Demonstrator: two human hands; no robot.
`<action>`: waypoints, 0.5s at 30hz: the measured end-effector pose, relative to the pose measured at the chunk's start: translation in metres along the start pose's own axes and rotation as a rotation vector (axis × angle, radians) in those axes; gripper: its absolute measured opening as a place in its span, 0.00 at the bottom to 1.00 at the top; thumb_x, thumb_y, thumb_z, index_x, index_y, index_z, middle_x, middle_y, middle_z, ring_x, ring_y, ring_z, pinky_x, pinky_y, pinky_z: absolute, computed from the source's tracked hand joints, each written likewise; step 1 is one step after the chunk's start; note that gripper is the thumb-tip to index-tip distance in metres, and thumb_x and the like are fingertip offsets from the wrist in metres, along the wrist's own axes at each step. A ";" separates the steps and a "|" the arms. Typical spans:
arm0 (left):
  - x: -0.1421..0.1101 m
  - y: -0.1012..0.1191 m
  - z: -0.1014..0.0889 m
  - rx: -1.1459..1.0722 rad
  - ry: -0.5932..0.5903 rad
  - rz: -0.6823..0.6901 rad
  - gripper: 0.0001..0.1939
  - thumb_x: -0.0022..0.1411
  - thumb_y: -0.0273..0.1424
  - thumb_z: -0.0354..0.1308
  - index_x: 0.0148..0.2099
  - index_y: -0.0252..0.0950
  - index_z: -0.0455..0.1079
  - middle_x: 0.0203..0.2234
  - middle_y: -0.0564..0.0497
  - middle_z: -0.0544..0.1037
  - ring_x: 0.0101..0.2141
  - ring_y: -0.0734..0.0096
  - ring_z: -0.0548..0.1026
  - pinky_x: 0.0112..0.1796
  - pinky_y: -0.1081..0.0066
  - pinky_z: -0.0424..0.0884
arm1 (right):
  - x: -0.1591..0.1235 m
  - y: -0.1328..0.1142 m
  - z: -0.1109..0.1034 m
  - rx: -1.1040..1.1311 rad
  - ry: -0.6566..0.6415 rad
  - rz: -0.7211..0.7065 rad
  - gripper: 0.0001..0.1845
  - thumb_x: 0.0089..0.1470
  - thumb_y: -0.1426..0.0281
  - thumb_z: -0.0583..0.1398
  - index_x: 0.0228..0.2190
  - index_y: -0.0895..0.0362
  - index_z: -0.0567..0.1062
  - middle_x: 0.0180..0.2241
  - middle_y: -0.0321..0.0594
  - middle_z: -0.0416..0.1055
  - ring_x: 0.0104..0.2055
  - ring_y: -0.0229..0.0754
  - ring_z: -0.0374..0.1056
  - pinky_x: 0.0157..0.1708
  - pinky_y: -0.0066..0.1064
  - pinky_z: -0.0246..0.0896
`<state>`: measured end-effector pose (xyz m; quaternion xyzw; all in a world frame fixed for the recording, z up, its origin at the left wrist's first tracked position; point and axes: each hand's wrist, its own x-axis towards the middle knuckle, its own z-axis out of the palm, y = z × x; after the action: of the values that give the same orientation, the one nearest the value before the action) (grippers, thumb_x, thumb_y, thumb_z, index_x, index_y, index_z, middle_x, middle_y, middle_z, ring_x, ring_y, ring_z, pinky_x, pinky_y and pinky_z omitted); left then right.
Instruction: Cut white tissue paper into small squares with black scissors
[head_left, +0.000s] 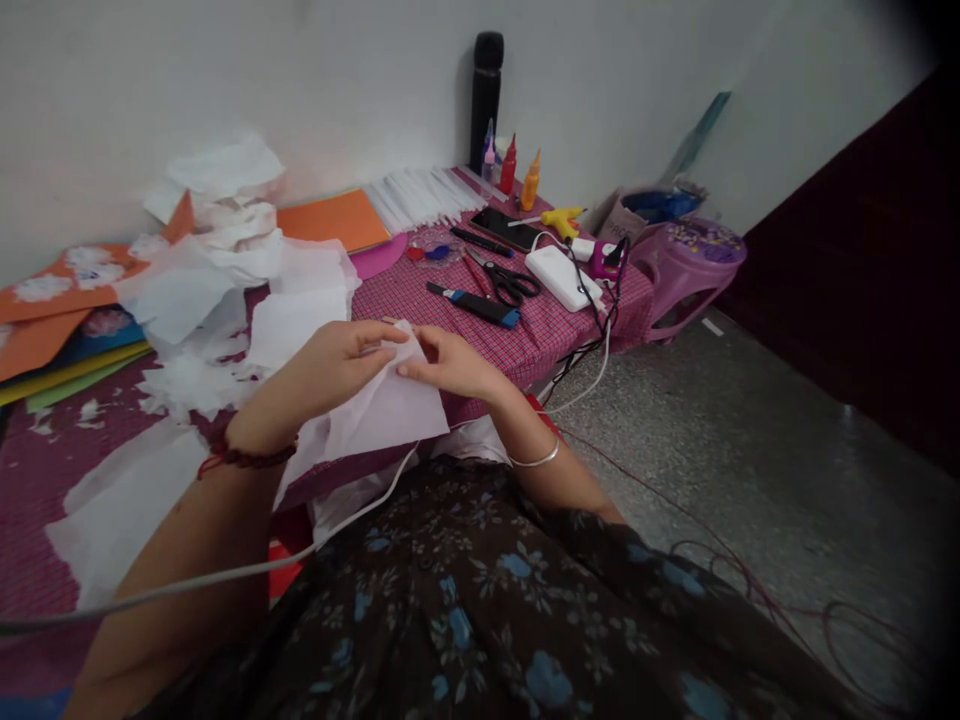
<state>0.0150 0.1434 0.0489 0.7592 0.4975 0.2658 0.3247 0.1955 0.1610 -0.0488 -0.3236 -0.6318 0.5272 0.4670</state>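
Observation:
Both my hands meet at the front edge of the table over a thin white sheet of tissue paper. My left hand has its fingers closed on the sheet's upper part. From the other side, the thumb and fingers of my right hand pinch the same paper, which is gathered a little between the hands. Its lower part hangs loose toward my lap. More white sheets lie just behind my left hand, and another sheet rests beside my left forearm.
Past my hands lie a box cutter, scissors, a power bank, a phone and a yellow glue gun. Orange card and crumpled paper are at the back left. A cable crosses my lap; a purple stool stands right.

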 end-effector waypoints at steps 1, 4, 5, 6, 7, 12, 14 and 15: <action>-0.003 0.002 -0.002 0.002 0.006 0.025 0.12 0.55 0.34 0.62 0.40 0.40 0.84 0.38 0.46 0.84 0.39 0.55 0.77 0.41 0.65 0.70 | 0.002 0.002 0.003 -0.026 -0.005 0.020 0.11 0.45 0.64 0.72 0.30 0.53 0.79 0.34 0.34 0.76 0.37 0.41 0.70 0.39 0.32 0.64; -0.020 0.004 -0.012 0.010 0.085 0.037 0.16 0.59 0.36 0.61 0.48 0.40 0.82 0.29 0.49 0.79 0.28 0.65 0.71 0.30 0.70 0.64 | 0.003 0.012 0.006 -0.022 0.145 0.125 0.13 0.46 0.66 0.69 0.19 0.54 0.71 0.20 0.29 0.65 0.27 0.37 0.61 0.29 0.28 0.55; -0.028 0.002 -0.016 0.011 0.119 0.015 0.18 0.61 0.38 0.61 0.51 0.39 0.81 0.24 0.52 0.74 0.24 0.69 0.65 0.26 0.71 0.59 | 0.002 0.015 0.006 -0.006 0.200 0.148 0.16 0.47 0.66 0.67 0.17 0.54 0.67 0.19 0.28 0.62 0.26 0.36 0.59 0.27 0.27 0.53; -0.035 -0.001 -0.020 0.007 0.153 -0.016 0.20 0.62 0.39 0.61 0.53 0.39 0.80 0.21 0.54 0.68 0.22 0.72 0.60 0.24 0.73 0.54 | 0.000 0.018 0.004 0.010 0.233 0.159 0.18 0.48 0.66 0.66 0.16 0.54 0.65 0.18 0.28 0.61 0.25 0.35 0.58 0.26 0.27 0.51; -0.043 -0.007 -0.023 -0.005 0.181 -0.056 0.21 0.62 0.40 0.62 0.55 0.38 0.79 0.20 0.55 0.64 0.21 0.74 0.57 0.23 0.73 0.51 | -0.001 0.020 0.002 0.024 0.250 0.162 0.18 0.49 0.65 0.65 0.17 0.53 0.64 0.19 0.28 0.61 0.25 0.35 0.58 0.25 0.27 0.51; -0.069 -0.051 -0.022 -0.074 0.249 -0.332 0.23 0.58 0.40 0.62 0.53 0.33 0.78 0.20 0.56 0.66 0.21 0.74 0.58 0.23 0.74 0.53 | -0.008 0.018 -0.006 0.067 0.280 0.171 0.12 0.51 0.60 0.63 0.24 0.53 0.71 0.21 0.29 0.64 0.24 0.36 0.58 0.24 0.27 0.52; -0.074 -0.067 -0.018 0.009 0.266 -0.360 0.16 0.56 0.38 0.62 0.44 0.34 0.79 0.17 0.57 0.65 0.21 0.73 0.60 0.24 0.74 0.54 | -0.009 0.014 -0.009 0.065 0.302 0.167 0.14 0.50 0.60 0.64 0.21 0.53 0.69 0.19 0.28 0.60 0.22 0.35 0.55 0.23 0.27 0.49; -0.076 -0.073 -0.016 0.044 0.280 -0.352 0.12 0.56 0.37 0.62 0.39 0.34 0.78 0.16 0.58 0.64 0.22 0.73 0.60 0.24 0.74 0.54 | -0.009 0.012 -0.010 0.060 0.318 0.162 0.15 0.49 0.61 0.64 0.20 0.53 0.67 0.19 0.28 0.59 0.22 0.34 0.53 0.23 0.27 0.48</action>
<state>-0.0668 0.0977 -0.0026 0.6231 0.6682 0.2971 0.2773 0.2070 0.1598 -0.0630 -0.4387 -0.5058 0.5240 0.5264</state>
